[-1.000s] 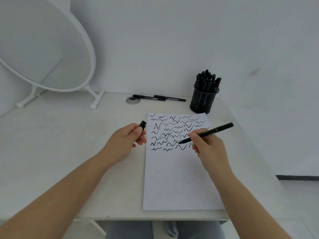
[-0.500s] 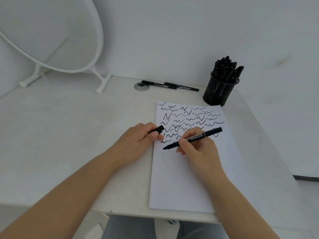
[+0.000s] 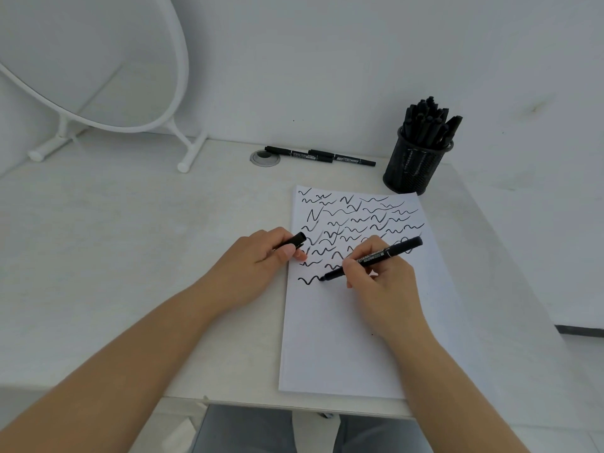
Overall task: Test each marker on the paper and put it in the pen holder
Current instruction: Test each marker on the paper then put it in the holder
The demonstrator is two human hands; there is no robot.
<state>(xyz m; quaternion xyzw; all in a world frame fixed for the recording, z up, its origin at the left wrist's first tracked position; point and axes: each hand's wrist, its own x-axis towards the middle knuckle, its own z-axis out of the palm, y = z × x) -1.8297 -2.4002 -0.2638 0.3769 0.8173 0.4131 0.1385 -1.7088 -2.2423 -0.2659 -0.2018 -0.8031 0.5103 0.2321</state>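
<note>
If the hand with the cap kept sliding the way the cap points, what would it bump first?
Probably the marker in the right hand; the left hand aims its cap across the paper.

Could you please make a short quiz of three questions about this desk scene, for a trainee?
1. True or false: the marker in the right hand has its tip on the paper.
2. What does the left hand hold? A) the cap B) a ruler C) nothing
3. How many markers lie loose on the desk behind the paper?

Key
1. True; it is ending a fresh wavy line.
2. A, the cap.
3. Two, the loose markers, left of the pen holder.
</note>
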